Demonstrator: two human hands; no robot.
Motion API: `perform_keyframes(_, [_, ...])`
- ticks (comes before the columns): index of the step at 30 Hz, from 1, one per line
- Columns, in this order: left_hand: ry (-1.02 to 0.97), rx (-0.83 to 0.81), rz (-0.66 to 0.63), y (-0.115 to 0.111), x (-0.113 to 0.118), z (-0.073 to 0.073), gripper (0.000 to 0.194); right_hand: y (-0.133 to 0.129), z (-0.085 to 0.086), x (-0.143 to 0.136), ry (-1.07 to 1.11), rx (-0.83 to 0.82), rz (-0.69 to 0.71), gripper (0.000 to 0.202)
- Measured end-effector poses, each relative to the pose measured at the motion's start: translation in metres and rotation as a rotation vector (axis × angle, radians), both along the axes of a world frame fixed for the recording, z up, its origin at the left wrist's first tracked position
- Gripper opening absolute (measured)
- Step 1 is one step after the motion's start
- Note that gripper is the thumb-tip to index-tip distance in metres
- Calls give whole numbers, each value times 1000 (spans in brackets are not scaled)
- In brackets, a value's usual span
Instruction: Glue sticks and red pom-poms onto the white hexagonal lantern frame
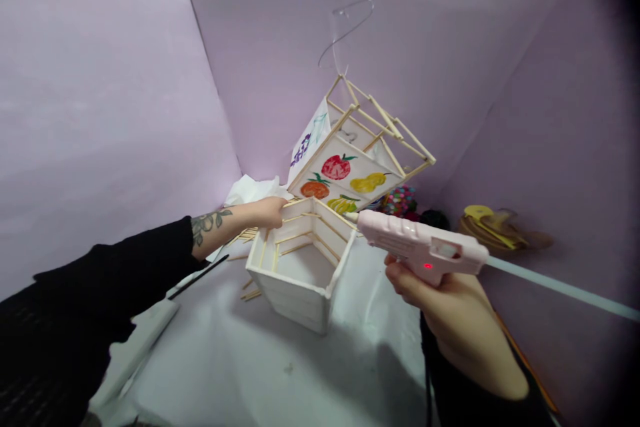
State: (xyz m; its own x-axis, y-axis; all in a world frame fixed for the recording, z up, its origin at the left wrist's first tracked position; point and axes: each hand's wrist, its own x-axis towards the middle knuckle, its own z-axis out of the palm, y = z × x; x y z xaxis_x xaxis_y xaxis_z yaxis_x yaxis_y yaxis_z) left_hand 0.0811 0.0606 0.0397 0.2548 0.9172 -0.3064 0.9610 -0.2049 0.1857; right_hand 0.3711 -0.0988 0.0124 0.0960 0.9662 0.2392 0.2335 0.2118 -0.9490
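My right hand (425,293) is wrapped round the handle of a pale pink glue gun (395,230), which has a red light lit and a long glue stick (560,288) out of its back. Its nozzle points left, close to the far right rim of a white open-topped box (295,300). Thin wooden sticks line the inside of the box. At the box's far left edge my left hand (273,212) grips the wall, its fingertips mostly hidden. Behind the box hangs a tilted wooden-stick lantern frame (340,170) with painted fruit on its white panels.
A wire (353,30) rises from the lantern frame. Loose wooden sticks (251,293) and a dark thin rod (200,277) lie left of the box. White crumpled material (253,190), colourful pompoms (400,200) and yellow-brown rolls (493,230) sit along the back. Lilac panels (125,113) enclose the white-covered table (240,373).
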Motion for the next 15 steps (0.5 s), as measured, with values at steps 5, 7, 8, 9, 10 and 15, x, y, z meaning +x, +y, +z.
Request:
perform_keyframes(5, [-61,-22,-15,-4,3,3,42,1,-1,1,-17,19,4,39])
perform_keyframes(7, [-72,-22,-15,-6,5,4,37,2,0,0,-13,19,12,39])
perform_keyframes(8, [-74,-24,-15,-6,6,4,37,2,1,0,-10,19,12,40])
perform_keyframes(9, [-77,-26,-16,-7,7,4,37,2,1,-1,-6,19,8,40])
perform_keyframes(10, [-79,-29,-17,-7,8,4,37,2,1,-1,-4,16,4,40])
perform_keyframes(15, [-80,-39,-10,-8,10,5,36,2,1,-1,-13,16,-4,36])
